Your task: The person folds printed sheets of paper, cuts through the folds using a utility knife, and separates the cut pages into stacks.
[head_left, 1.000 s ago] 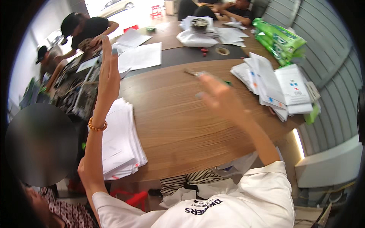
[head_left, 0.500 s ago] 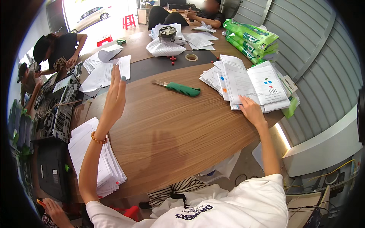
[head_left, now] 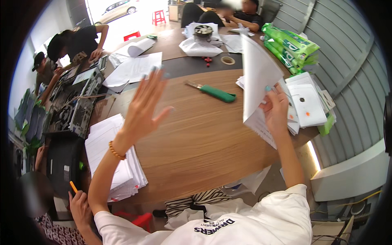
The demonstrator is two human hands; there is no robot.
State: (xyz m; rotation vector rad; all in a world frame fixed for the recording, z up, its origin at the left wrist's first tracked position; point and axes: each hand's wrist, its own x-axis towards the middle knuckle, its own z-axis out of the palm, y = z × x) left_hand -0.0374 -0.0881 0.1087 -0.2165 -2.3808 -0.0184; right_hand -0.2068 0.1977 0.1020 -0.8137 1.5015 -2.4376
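My right hand point(head_left: 276, 108) grips a white printed booklet point(head_left: 258, 77), its pages tilted upright above the table's right side. Beside it lies a pile of white booklets point(head_left: 307, 107) with coloured marks, partly hidden by the raised pages. My left hand point(head_left: 143, 107), with a beaded bracelet at the wrist, hovers over the tabletop, fingers stretched out and nothing in it. Below that hand, a tall stack of printed sheets point(head_left: 110, 153) rests at the left edge. Between both hands, farther off, lies a green utility knife point(head_left: 218, 93) with its blade out.
Green plastic packs point(head_left: 292, 49) stand at the far right. A roll of tape point(head_left: 227, 60), a cooling fan point(head_left: 203, 31) and loose papers point(head_left: 136, 67) lie toward the back. On the left are opened computer cases point(head_left: 77, 110), a black case point(head_left: 61, 163) and another person's hand point(head_left: 80, 206) with something orange.
My right hand has lifted the booklet off the pile and moved it left, uncovering the sheets under it. My left hand has shifted right and turned, its fingers spreading.
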